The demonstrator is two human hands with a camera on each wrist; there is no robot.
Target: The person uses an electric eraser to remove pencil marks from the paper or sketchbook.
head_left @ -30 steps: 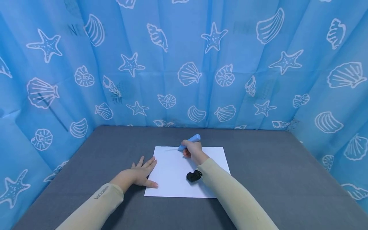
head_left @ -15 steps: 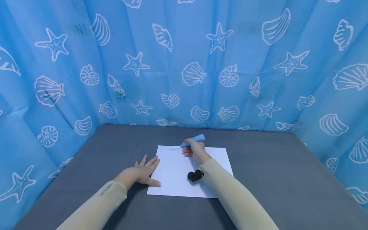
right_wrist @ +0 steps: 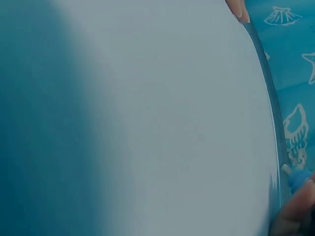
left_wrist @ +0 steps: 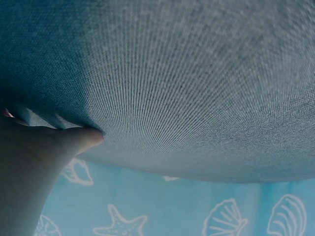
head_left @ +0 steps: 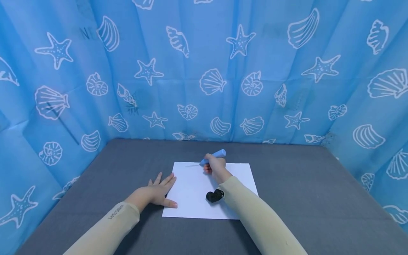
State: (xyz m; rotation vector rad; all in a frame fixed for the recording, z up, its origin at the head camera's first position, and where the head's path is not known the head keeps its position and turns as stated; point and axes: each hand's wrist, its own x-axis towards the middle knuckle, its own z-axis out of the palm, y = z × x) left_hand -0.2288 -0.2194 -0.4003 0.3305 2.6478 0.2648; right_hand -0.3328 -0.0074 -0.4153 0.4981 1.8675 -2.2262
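My right hand grips a thick blue marker near its tip, over the upper part of a white sheet of paper. The marker leans, its tip pointing left near the sheet's far edge. A thin faint line runs left from the tip. In the right wrist view, the marker's pale tip and blue cone show at the lower right beside a fingertip. My left hand lies flat with fingers spread at the sheet's left edge, its thumb on the paper. The left wrist view shows part of this hand.
A grey cloth-covered table extends around the sheet. Behind it and at both sides hangs a blue curtain with white shells and starfish. A black wrist device sits below my right cuff.
The head view shifts slightly right and then partly back. Relative to the paper, both hands and the marker stay almost in place, with the right hand's grip unchanged.
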